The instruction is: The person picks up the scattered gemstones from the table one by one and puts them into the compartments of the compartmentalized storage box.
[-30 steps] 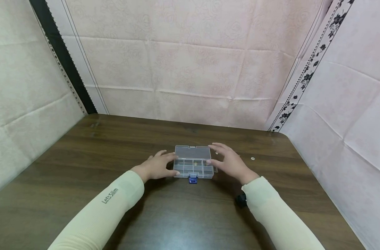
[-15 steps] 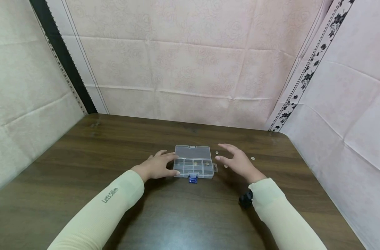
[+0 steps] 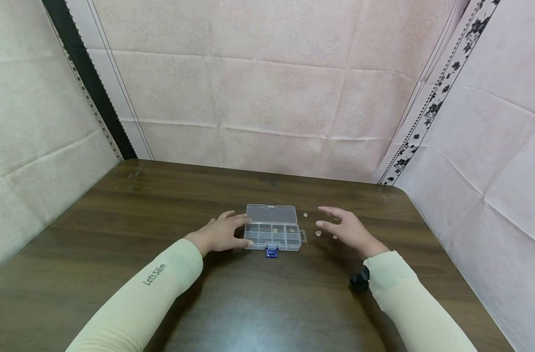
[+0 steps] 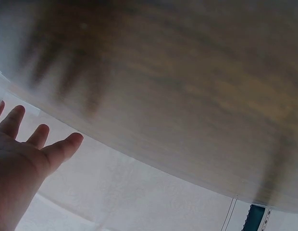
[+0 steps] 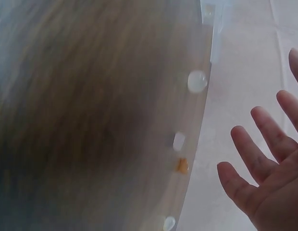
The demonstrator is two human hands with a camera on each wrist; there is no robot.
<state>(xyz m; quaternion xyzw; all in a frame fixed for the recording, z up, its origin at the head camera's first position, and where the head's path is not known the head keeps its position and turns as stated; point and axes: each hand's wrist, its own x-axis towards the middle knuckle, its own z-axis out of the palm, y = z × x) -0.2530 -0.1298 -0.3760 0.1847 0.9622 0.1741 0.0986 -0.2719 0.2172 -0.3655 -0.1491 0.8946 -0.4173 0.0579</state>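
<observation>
A clear plastic box [image 3: 271, 239] with small compartments lies on the table, its lid [image 3: 271, 213] folded back and a blue latch [image 3: 271, 253] at the front. Two small pale pieces, one of them a yellowish piece [image 3: 275, 230], sit in separate compartments. My left hand [image 3: 223, 233] rests at the box's left side, fingers at its edge and thumb by the near corner. To the right of the box, my right hand [image 3: 348, 230] hovers with spread fingers, holding nothing. Below it on the table lie a pale round piece [image 5: 197, 81], a whitish piece [image 5: 179, 141] and an orange piece [image 5: 182, 165].
Another small pale piece [image 3: 305, 214] lies beside the lid's right edge. A clear hanging tab [image 3: 303, 236] sticks out from the box's right side. Patterned cloth [image 3: 267, 98] hangs behind the brown wooden table [image 3: 249, 303] and along both sides.
My right hand has drawn back from over the box to the right, leaving a small piece visible in a right-hand compartment. My left hand and the box have stayed put.
</observation>
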